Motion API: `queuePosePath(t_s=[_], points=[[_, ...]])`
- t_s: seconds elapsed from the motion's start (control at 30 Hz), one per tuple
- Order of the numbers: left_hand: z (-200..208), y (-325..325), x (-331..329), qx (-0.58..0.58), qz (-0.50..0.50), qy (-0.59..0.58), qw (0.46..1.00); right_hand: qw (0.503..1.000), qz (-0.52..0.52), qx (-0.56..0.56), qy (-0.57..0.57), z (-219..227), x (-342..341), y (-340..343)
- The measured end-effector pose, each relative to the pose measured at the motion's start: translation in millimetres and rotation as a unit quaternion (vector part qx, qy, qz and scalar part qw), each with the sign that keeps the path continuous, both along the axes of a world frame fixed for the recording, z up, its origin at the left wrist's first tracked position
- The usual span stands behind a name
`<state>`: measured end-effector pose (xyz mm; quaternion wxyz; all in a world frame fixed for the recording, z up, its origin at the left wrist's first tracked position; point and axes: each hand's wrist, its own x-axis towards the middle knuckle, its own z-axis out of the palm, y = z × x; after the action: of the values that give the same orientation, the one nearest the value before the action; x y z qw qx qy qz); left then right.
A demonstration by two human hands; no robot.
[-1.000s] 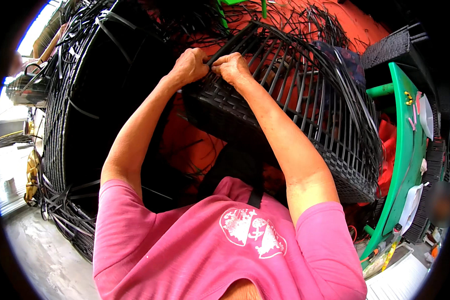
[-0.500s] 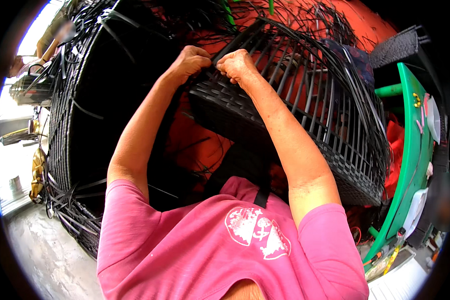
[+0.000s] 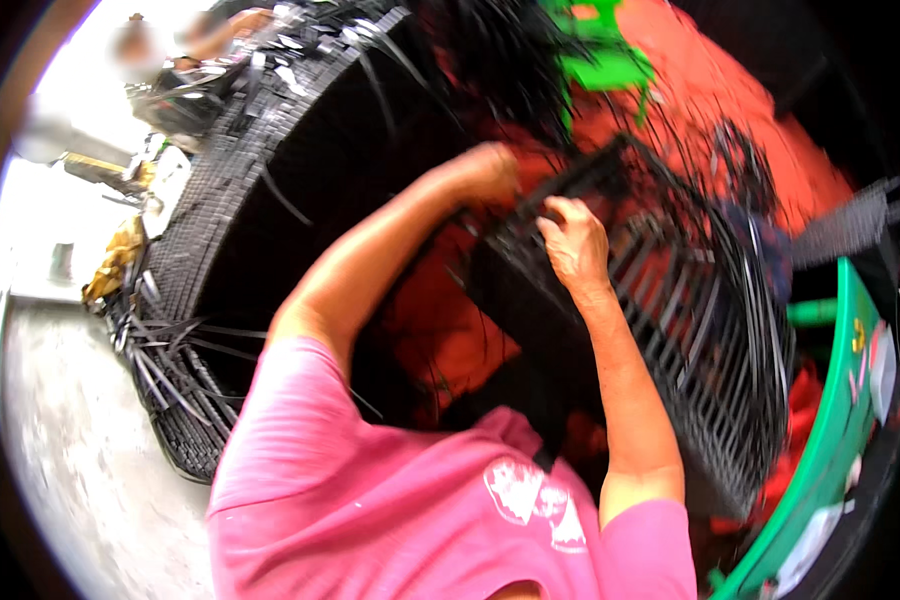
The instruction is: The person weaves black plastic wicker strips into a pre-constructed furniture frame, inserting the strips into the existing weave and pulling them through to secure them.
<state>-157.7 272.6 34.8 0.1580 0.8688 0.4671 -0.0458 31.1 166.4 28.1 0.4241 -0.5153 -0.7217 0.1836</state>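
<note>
Now, at twelve o'clock, the left hand (image 3: pixel 485 172) had shifted from the basket (image 3: pixel 660 300) rim into the dark strips beyond, its grip unclear, while the right hand (image 3: pixel 573 240) stayed clenched on the rim, so the weaving seemingly continued.

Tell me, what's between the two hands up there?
In the head view, the left hand and right hand clutch the black woven basket; only its dark rim strips lie between them.

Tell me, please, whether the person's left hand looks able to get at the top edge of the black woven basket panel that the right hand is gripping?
Probably yes. The left hand is already at the top edge of the black woven panel, just beside the right hand, with nothing visible between them.
</note>
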Motion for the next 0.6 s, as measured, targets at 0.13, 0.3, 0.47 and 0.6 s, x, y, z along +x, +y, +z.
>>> queuePosePath(t_s=[0.13,0.3,0.47,0.6], points=[[82.1,2.0,-41.8,0.323,0.208,0.183,0.905,0.982,-0.025,-0.038,-0.183,39.4,39.0,-85.3],[97.6,0.5,-50.5,0.398,0.197,0.167,0.880,0.956,-0.098,-0.068,-0.270,33.3,98.2,-176.0],[1.9,-29.6,-11.3,0.178,-0.041,0.003,0.983,0.956,-0.104,-0.050,-0.268,44.0,101.2,-194.6],[-18.3,-30.3,-21.3,-0.040,0.020,-0.206,0.977,0.953,-0.200,-0.038,-0.226,21.9,119.0,-216.1]])
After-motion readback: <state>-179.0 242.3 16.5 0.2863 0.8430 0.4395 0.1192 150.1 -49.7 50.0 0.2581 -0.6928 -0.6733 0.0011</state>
